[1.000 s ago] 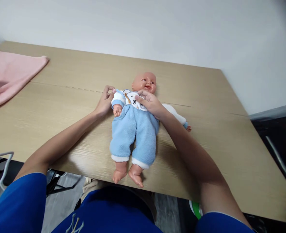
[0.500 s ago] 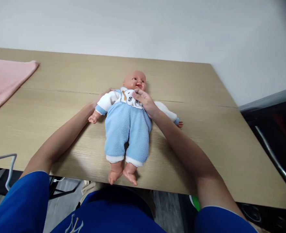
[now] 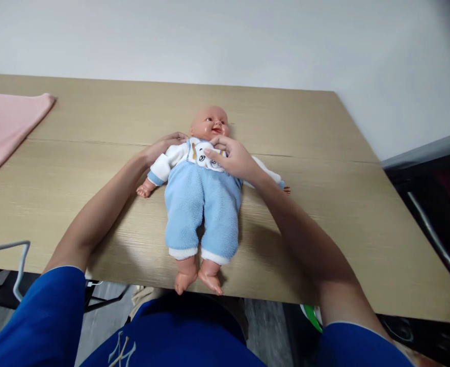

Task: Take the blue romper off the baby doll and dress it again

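A bald baby doll (image 3: 204, 204) lies on its back in the middle of the table, feet towards me. It wears a fleecy blue-and-white suit with an animal face on the chest. My left hand (image 3: 169, 145) reaches behind the doll's arm at the left, its stretched fingers touching the collar by the neck. Their tips and the thumb are partly hidden. On the upper chest rests my right hand (image 3: 234, 157), thumb apart from the bent fingers, touching the collar under the chin. White cloth shows between thumb and fingers.
A pink cloth (image 3: 6, 127) lies on the wooden table (image 3: 343, 229) at the far left. A white cable (image 3: 22, 265) loops at the near left edge. The wall (image 3: 225, 41) stands behind the table. A dark object with a metal bar (image 3: 434, 239) is on the right.
My left hand has come further into sight beside the doll's shoulder. My right hand has shifted slightly on the chest. The doll's legs sit a little further right and nearer in view.
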